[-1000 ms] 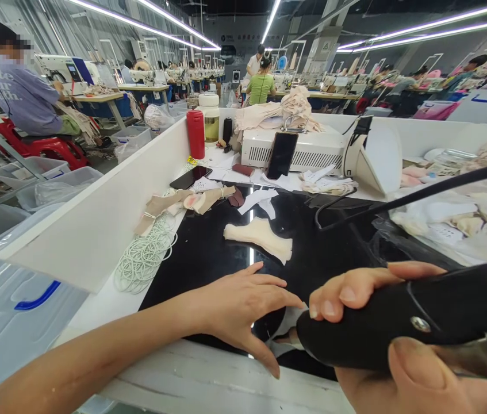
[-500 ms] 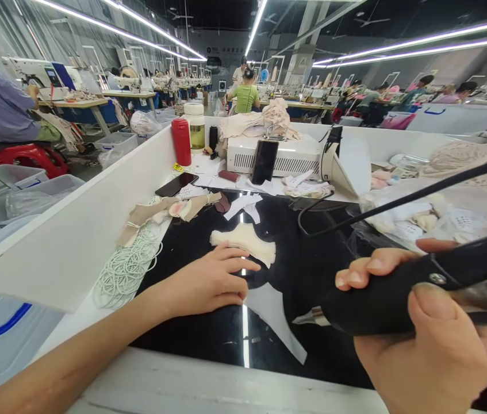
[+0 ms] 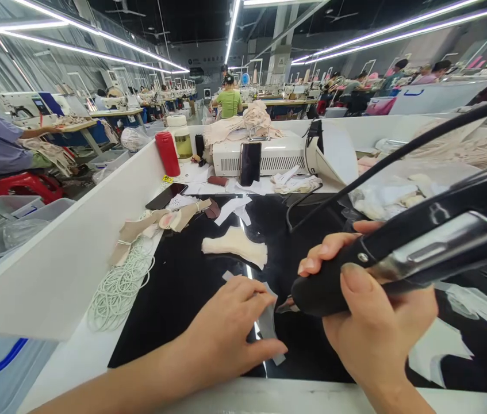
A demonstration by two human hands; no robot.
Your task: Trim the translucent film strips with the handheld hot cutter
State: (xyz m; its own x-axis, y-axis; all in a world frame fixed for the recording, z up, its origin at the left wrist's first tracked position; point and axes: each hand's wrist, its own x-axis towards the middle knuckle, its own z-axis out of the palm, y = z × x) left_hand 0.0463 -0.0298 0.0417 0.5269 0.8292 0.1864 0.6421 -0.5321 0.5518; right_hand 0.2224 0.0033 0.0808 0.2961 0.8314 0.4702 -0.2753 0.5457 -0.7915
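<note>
My right hand point(image 3: 372, 322) is closed round the black handle of a corded hand tool point(image 3: 402, 247); its small metal tip point(image 3: 287, 305) points left and down at the black glossy work surface point(image 3: 183, 287). My left hand point(image 3: 230, 328) lies flat with fingers spread on a thin pale fabric strip point(image 3: 267, 322) on that surface, just left of the tool tip. A cream shaped fabric piece point(image 3: 237, 246) lies a little farther back, apart from both hands.
A coil of white elastic cord point(image 3: 118, 284) and beige fabric pieces point(image 3: 157, 221) lie at the left by the white partition point(image 3: 75, 247). A red bottle point(image 3: 168, 154), a phone point(image 3: 250, 163), a white machine box point(image 3: 269, 155) and white fabric offcuts point(image 3: 471, 305) are around. Other people sit at sewing tables behind.
My left hand drew back from near the cream piece to the front edge and now presses the pale strip. My right hand moved the tool left, closer to it.
</note>
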